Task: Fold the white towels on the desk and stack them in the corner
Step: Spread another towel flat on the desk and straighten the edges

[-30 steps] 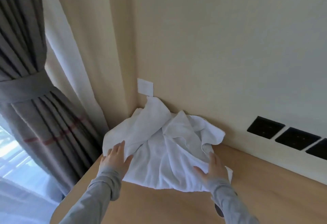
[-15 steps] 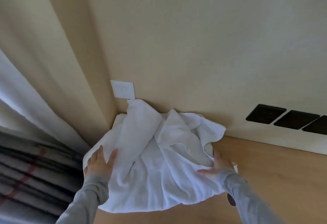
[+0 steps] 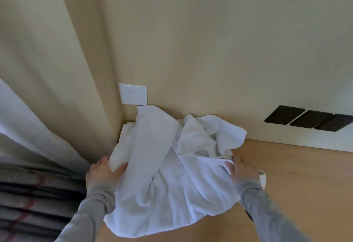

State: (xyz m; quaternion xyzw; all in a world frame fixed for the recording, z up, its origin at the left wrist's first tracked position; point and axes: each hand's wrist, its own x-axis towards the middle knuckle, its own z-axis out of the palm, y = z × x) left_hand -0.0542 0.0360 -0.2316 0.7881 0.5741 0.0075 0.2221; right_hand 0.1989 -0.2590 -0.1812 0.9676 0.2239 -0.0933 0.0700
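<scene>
A crumpled heap of white towels (image 3: 168, 175) lies in the desk's (image 3: 309, 176) far left corner, one end leaning up the wall under a white wall plate. My left hand (image 3: 103, 175) grips the rolled left edge of the heap, thumb on top and fingers round it. At the right edge, my right hand (image 3: 242, 171) pinches the cloth, its thumb tucked under a fold. A white towel corner (image 3: 262, 177) shows just right of that wrist. The heap's near edge hangs toward me.
A white wall plate (image 3: 132, 93) sits on the beige wall above the corner. Three black sockets (image 3: 309, 120) line the wall at right. A white sheer and a grey striped curtain (image 3: 28, 203) hang left of the desk. Bare wood extends to the right.
The towel heap has slid toward me. My left hand went from lying flat on the cloth to gripping its left edge, and my right hand moved to the right edge.
</scene>
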